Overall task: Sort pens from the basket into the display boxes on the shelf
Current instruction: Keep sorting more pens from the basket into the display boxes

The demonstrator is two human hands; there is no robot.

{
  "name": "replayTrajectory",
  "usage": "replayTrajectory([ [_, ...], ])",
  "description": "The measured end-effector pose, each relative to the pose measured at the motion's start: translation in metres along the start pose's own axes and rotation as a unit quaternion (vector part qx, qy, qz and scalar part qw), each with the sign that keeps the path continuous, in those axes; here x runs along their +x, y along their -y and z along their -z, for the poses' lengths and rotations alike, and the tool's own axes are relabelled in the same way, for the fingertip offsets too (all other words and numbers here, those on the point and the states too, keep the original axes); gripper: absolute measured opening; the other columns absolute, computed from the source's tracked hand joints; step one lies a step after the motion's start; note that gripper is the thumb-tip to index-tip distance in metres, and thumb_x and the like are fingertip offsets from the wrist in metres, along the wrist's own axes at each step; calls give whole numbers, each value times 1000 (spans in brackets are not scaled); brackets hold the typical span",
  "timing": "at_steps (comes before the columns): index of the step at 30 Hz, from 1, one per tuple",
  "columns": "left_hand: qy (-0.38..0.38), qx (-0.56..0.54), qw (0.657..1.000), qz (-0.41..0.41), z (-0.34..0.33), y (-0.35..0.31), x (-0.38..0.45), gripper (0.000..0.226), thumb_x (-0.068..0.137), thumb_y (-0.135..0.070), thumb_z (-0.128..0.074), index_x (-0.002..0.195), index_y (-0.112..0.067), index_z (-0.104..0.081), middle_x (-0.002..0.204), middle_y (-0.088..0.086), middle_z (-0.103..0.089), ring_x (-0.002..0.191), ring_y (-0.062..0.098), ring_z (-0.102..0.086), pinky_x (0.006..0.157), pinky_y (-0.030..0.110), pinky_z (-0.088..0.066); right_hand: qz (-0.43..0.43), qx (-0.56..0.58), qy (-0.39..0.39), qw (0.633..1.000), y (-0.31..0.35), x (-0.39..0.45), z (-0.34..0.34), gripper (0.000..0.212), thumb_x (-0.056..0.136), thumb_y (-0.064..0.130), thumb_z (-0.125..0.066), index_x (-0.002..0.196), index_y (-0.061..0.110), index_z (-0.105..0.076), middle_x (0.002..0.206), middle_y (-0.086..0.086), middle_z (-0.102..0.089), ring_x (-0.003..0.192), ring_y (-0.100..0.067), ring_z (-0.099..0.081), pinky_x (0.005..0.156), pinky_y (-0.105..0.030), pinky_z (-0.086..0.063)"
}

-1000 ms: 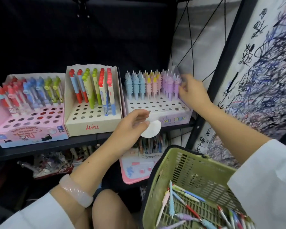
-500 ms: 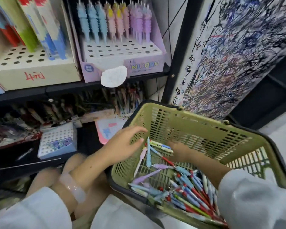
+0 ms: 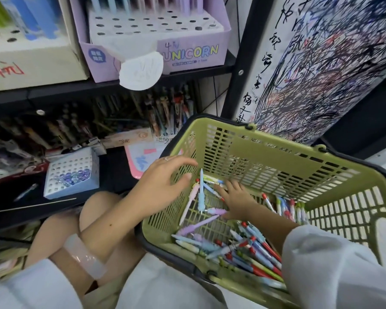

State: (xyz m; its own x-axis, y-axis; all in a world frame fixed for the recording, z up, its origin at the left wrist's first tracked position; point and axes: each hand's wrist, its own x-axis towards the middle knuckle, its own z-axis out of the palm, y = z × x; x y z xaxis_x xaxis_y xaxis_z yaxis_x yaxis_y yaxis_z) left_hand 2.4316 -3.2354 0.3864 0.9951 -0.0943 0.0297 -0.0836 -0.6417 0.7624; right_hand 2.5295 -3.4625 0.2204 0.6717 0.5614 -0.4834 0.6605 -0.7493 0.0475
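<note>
A green plastic basket [image 3: 276,152] sits on my lap at the lower right, with several loose pens [image 3: 250,248] lying on its bottom. My right hand [image 3: 236,202] is inside it, fingers spread flat over pastel pens such as a light blue one [image 3: 201,192]. My left hand [image 3: 163,186] hovers over the basket's left rim with its fingers apart and nothing in it. On the shelf above stands the purple UNICORN display box [image 3: 192,54] with many free holes, and a cream display box [image 3: 31,63] to its left.
A white paper tag [image 3: 140,71] hangs off the purple box's front. The lower shelf holds dark pen racks [image 3: 165,110], a pale blue box with beads [image 3: 70,172] and a pink card [image 3: 143,157]. A scribbled test board [image 3: 321,63] rises at the right.
My right hand left the purple box on the shelf and went down into the basket. My left hand dropped from the shelf front to the basket's rim. My view tilted downward.
</note>
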Motion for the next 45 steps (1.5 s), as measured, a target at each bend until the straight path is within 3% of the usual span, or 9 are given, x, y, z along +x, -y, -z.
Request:
replayTrajectory([
  [12, -8, -19, 1000, 4, -1, 2, -1, 24, 93, -25, -51, 114, -34, -58, 118, -24, -52, 123, -2, -39, 100, 20, -27, -6, 110, 15, 994, 16, 0, 6, 64, 90, 28, -55, 142, 8, -24, 142, -17, -33, 129, -32, -35, 101, -41, -38],
  [17, -13, -14, 1000, 1, 0, 1, -3, 24, 94, -24, -50, 114, -32, -59, 115, -27, -49, 120, -3, -39, 97, 19, -27, -39, 136, 9, 990, 32, -2, 9, 33, 93, 27, -51, 119, 9, -40, 96, -5, -56, 77, -19, -54, 54, -25, -41],
  [21, 0, -5, 1000, 8, 1, -1, -1, 24, 95, -24, -47, 115, -31, -58, 119, -21, -50, 124, -1, -38, 89, 15, -26, -74, 253, -1, 965, 7, -14, 49, 15, 88, 19, -54, 96, 8, -48, 75, 0, -46, 63, -14, -46, 45, -18, -31],
  [23, 1, -4, 1000, 18, -1, -4, 0, 25, 96, -24, -46, 117, -29, -57, 124, -16, -53, 128, 3, -37, 94, 20, -30, -72, 393, -27, 916, -3, -29, 75, 7, 86, 10, -54, 90, 6, -50, 72, -6, -47, 60, -17, -45, 49, -24, -34],
  [27, 42, -111, 991, 67, -8, -23, 3, 44, 95, -24, -49, 137, -27, -37, 122, -11, -51, 115, 2, -49, 91, 17, -37, 23, 697, -106, 709, 18, -64, 127, 11, 88, 2, -54, 88, 11, -49, 62, -1, -48, 50, -9, -43, 48, -25, -35],
  [31, 120, -243, 956, 110, -13, -43, -1, 67, 93, -26, -53, 144, -32, -11, 134, -5, -44, 117, 4, -49, 98, 29, -43, 106, 786, -170, 585, 64, -82, 180, 4, 94, 19, -51, 91, 18, -52, 68, 3, -49, 57, -8, -45, 55, -19, -43],
  [36, 17, -358, 926, 120, 18, -58, -10, 63, 87, 2, -46, 140, -23, -22, 92, 6, -60, 72, 14, -64, 64, 28, -56, 111, 697, -264, 658, 114, -94, 224, 2, 98, 26, -43, 98, 26, -44, 81, 0, -48, 58, -11, -50, 43, -15, -41],
  [39, -33, -306, 943, 127, 38, -59, -22, 50, 92, -6, -41, 136, -26, -29, 67, 2, -52, 43, 7, -48, 42, 18, -38, 110, 656, -288, 689, 136, -92, 238, 14, 99, 28, -40, 108, 17, -41, 90, -1, -50, 73, -16, -55, 55, -21, -46],
  [45, -109, -370, 913, 135, 73, -55, -43, 20, 94, -6, -40, 111, -16, -42, 58, 3, -41, 28, 1, -31, 32, 13, -22, 137, 697, -260, 654, 176, -87, 258, 24, 102, 34, -26, 102, 34, -50, 93, -1, -56, 83, -4, -56, 78, -18, -46],
])
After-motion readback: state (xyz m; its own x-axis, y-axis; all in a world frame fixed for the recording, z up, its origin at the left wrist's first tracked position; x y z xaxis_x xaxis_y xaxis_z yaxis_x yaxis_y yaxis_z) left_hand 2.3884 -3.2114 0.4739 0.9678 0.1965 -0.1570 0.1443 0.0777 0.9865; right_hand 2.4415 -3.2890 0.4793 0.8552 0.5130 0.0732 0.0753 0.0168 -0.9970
